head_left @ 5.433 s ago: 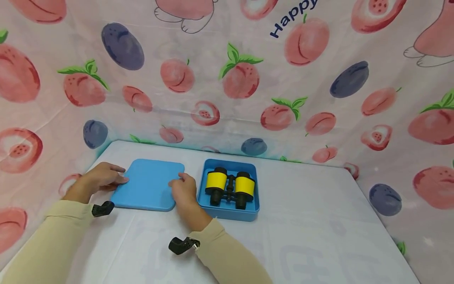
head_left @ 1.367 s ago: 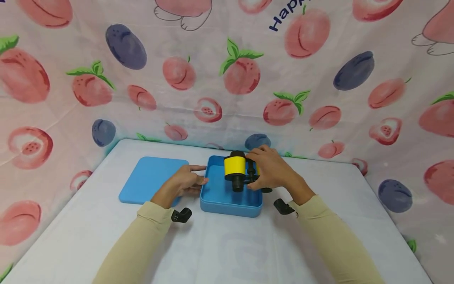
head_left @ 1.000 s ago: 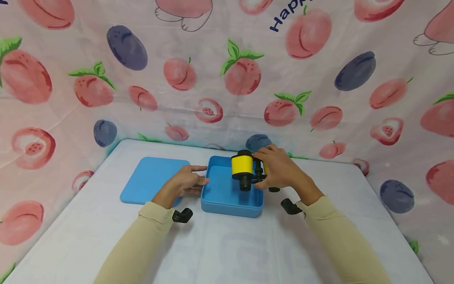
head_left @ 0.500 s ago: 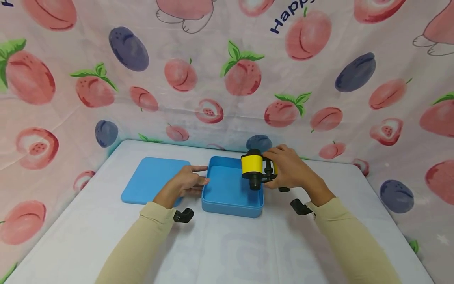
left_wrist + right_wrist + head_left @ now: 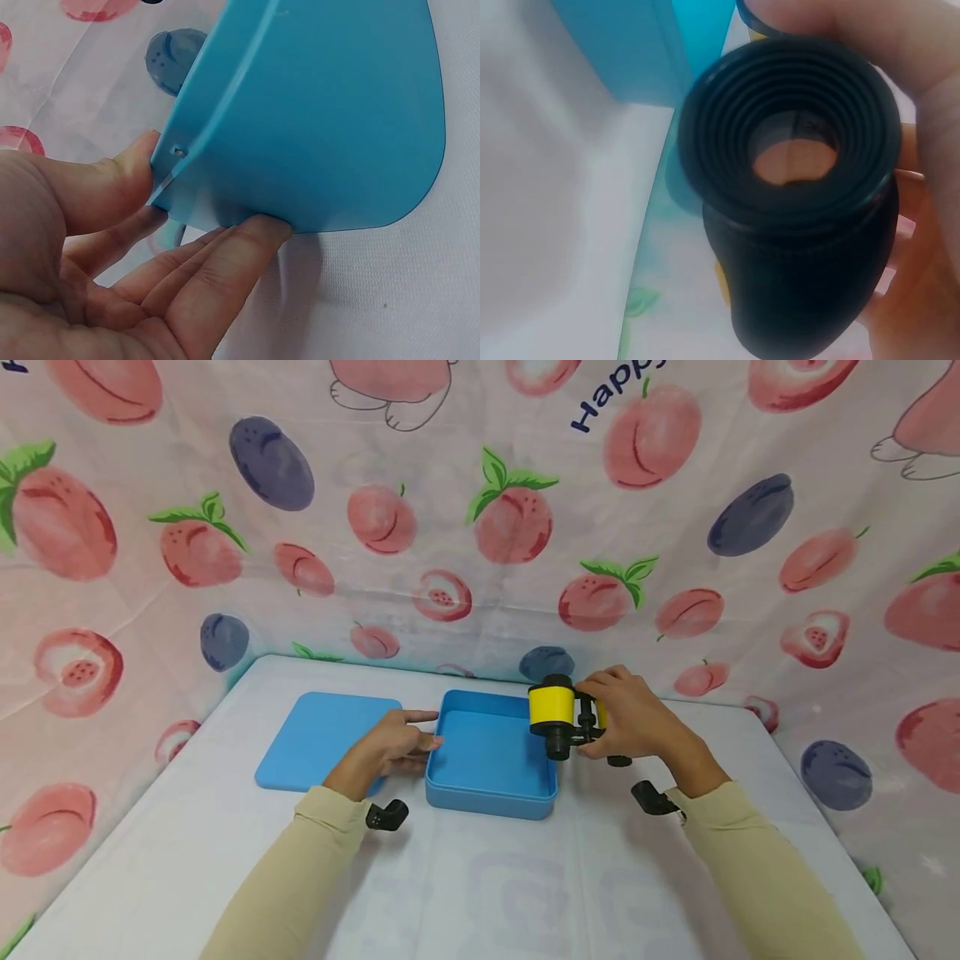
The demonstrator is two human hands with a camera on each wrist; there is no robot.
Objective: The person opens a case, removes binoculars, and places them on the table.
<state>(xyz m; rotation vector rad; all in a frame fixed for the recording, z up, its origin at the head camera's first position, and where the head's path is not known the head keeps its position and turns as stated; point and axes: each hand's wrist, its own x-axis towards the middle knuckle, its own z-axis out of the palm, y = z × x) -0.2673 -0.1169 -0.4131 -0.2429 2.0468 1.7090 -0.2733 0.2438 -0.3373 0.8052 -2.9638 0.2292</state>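
In the head view my right hand (image 5: 633, 714) grips yellow and black binoculars (image 5: 552, 703), fingers behind and thumb in front. They hang in the air at the right rim of a blue box (image 5: 491, 804). The right wrist view shows a black eyepiece (image 5: 791, 135) up close, with my fingers behind it. At the box's left side, my left hand (image 5: 390, 743) has its fingers extended against the wall. In the left wrist view, the thumb touches the rim and fingertips (image 5: 270, 225) rest on the outer wall of the box (image 5: 322, 135). The box's inside shows bare blue.
A flat blue lid (image 5: 322, 739) lies left of the box, partly behind my left hand and wrist. Both stand on a white-covered table (image 5: 495, 893). A fruit-print cloth (image 5: 450, 527) rises behind and at the sides.
Earlier the binoculars lay in the box and both hands were on the lid. My right hand has since lifted the binoculars and carried them rightward. My left hand moved to the box.
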